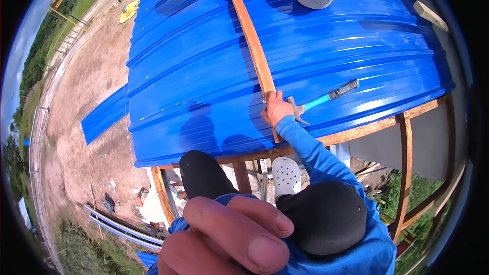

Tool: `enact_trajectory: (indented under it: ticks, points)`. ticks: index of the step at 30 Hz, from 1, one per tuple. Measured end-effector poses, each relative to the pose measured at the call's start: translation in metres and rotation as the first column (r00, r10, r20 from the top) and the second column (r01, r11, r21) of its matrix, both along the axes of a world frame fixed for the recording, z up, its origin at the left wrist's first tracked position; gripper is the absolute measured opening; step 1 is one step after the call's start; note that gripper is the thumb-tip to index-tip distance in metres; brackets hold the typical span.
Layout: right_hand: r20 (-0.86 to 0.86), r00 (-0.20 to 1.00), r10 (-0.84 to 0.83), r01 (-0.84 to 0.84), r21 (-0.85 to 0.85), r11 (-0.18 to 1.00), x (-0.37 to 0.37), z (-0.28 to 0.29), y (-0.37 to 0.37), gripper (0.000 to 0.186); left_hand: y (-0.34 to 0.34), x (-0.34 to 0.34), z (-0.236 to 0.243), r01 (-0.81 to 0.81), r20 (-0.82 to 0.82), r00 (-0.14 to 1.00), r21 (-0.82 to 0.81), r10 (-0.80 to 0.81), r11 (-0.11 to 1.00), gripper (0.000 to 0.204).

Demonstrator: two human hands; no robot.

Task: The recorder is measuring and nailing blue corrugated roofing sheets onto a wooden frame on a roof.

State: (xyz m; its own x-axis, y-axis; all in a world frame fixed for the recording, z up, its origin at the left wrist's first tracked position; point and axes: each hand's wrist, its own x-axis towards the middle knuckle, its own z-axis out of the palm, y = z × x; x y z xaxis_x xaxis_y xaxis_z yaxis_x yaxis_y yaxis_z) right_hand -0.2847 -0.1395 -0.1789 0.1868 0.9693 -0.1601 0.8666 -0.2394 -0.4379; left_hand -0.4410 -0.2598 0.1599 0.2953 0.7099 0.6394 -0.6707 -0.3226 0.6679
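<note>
Fingers of your right hand [278,108] clamp the plank [252,40], likely against sliding (left hand [219,239] bunched, contents unclear).

Blue roof sheets [183,71], exposed timber framing [406,147] and a hammer [318,103] mark an outdoor building site.

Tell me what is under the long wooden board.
Blue ribbed roofing shows on both sides of the wooden board. The strip directly beneath is hidden by the board and, near one end, the right hand, so whether anything lies there cannot be seen.
</note>
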Motion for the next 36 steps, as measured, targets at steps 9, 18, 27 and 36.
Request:
enact_trajectory:
  ticks: [9, 18, 27, 36]
  points:
    - [0.108, 0.990, -0.087, 0.081, 0.054, 0.995, 0.029, -0.012, 0.018, 0.041, 0.024, 0.011, -0.021, 0.055, 0.172, 0.980, 0.239, -0.098, 0.969, 0.013]
    - [-0.428, 0.903, 0.033, -0.075, -0.082, 0.994, 0.017, -0.044, -0.013, 0.053, 0.026, 0.004, -0.033, -0.097, -0.069, 0.993, 0.040, 0.100, 0.994, 0.025]
    - [-0.415, 0.908, 0.058, -0.108, -0.099, 0.989, 0.001, -0.043, 0.013, 0.044, 0.148, -0.038, -0.416, -0.507, -0.996, -0.024, 0.082, 0.082, 0.858, 0.085]
    - [-0.488, 0.865, 0.115, -0.230, -0.183, 0.956, 0.039, -0.059, -0.014, 0.042, 0.149, 0.002, -0.451, -0.331, -0.749, 0.625, -0.512, -0.222, 0.793, 0.091]
